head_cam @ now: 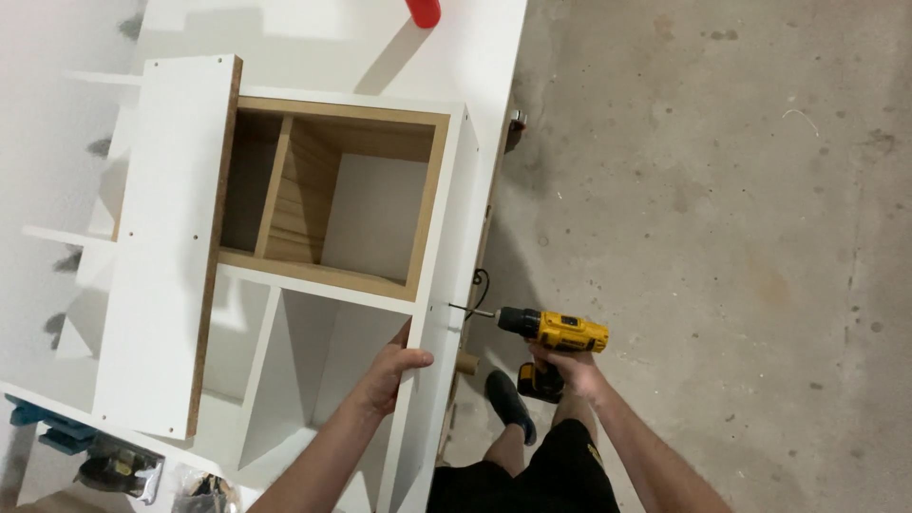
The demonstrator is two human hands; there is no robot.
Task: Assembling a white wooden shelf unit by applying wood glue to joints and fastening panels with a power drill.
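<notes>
Two hands, left hand (394,369) gripping white cabinet (446,237), right hand (570,369) holding yellow drill (556,331)

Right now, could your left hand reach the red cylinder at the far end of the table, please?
Probably not. The left hand grips the cabinet panel's near edge, while the red cylinder stands at the table's far end, with the whole cabinet lying between them.
</notes>
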